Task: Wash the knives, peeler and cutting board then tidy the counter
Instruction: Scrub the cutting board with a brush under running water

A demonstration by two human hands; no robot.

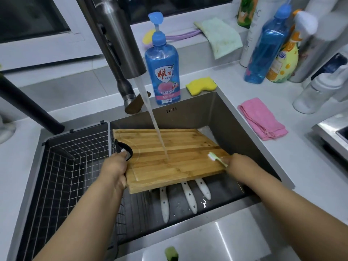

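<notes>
Fingers: left hand [115,167] grips cutting board [169,159]; right hand [238,162] pinches toothbrush [216,158].

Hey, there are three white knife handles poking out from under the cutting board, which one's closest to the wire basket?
The leftmost white handle, lying nearest the wire basket. The other two handles lie farther right in the sink, under the cutting board.

Both hands [114,166] hold cutting board [169,157] under running water
</notes>
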